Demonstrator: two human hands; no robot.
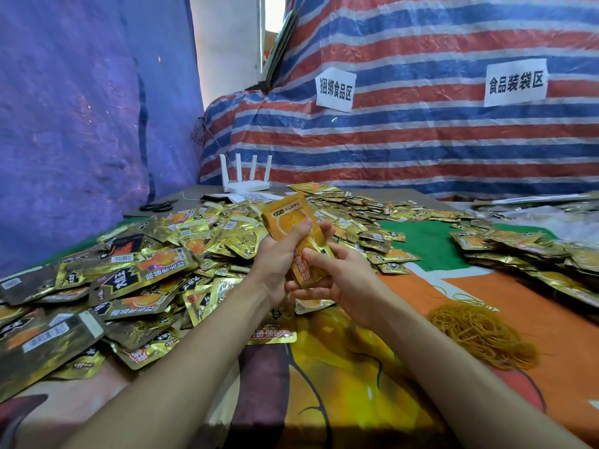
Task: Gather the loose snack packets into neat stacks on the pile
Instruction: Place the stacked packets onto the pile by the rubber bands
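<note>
My left hand [278,257] and my right hand [337,273] both grip a small bunch of orange-gold snack packets [290,222] held upright above the table's middle. The left thumb lies across the front packet; the right fingers curl round the bunch's lower end. A big loose pile of gold packets [136,273] covers the left half of the table. More packets [363,215] lie scattered behind my hands. Flatter layered packets [525,254] lie at the right.
A heap of tan rubber bands [479,332] lies right of my right forearm. A white router [246,183] and black scissors [158,206] sit at the table's back. A striped tarp [421,140] and a blue tarp [81,124] wall the area.
</note>
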